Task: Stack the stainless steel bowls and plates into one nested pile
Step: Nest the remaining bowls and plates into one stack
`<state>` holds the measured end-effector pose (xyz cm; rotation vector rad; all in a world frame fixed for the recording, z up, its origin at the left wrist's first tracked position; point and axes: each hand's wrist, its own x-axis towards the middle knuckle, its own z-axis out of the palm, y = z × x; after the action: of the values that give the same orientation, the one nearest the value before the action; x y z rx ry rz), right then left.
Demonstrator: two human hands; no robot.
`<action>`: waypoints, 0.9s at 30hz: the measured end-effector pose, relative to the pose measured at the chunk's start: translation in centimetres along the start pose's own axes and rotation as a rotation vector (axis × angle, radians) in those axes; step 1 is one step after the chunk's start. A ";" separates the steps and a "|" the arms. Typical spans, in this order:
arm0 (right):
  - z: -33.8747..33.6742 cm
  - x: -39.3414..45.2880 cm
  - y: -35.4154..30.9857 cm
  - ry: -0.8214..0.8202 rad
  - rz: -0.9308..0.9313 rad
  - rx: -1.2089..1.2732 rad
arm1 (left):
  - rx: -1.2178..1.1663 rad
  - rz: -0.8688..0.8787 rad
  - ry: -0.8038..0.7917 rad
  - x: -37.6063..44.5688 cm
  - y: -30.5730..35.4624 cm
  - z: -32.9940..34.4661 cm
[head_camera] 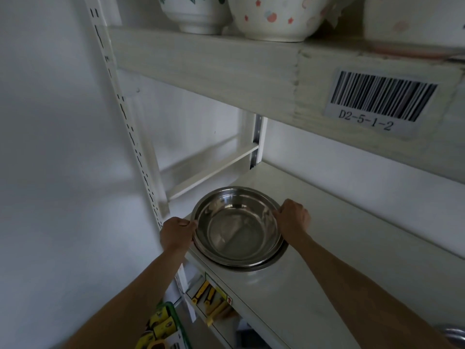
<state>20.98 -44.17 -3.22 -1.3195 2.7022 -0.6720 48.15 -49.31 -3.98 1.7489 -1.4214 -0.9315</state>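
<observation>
Steel bowls (237, 229) are sitting nested on the white shelf (339, 248), near its front left corner, w/ at least 2 rims showing at the near edge; can't tell the exact count. Top bowl is lying a bit off-centre in the one under it.

Going left to right: slotted upright post (130, 137) is running down the wall side. Left hand (177, 234) is curling closed on the pile's left rim, thumb on top, fingers wrapping the outside. Right hand (293, 217) is gripping the right rim the same way, knuckles up, fingers tucking over the edge. Both forearms are reaching in from the bottom of the frame.

Above, 2 ceramic bowls (274, 18) are standing on the upper shelf, 1 w/ leaf print, 1 w/ stars and dots. Barcode label (377, 102) reading D2-5-1-2 is sticking to that shelf's front edge, far right. Below left, yellow packets (161, 326) are showing on a lower level, blurry.
</observation>
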 end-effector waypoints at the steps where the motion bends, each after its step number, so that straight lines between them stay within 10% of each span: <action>1: 0.1 0.0 0.2 0.003 0.003 0.028 | -0.002 -0.002 0.001 -0.1 0.0 0.0; 15: 1.4 -1.0 1.4 -0.060 0.343 0.601 | -0.524 -0.285 -0.113 -0.6 -0.7 1.4; 27: 1.3 -5.5 2.2 0.033 0.474 0.771 | -0.470 -0.190 -0.114 -2.2 -0.1 3.2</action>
<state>23.18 -39.22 -6.03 -0.4686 2.2249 -1.4434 45.11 -47.34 -5.51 1.5058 -1.0047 -1.3612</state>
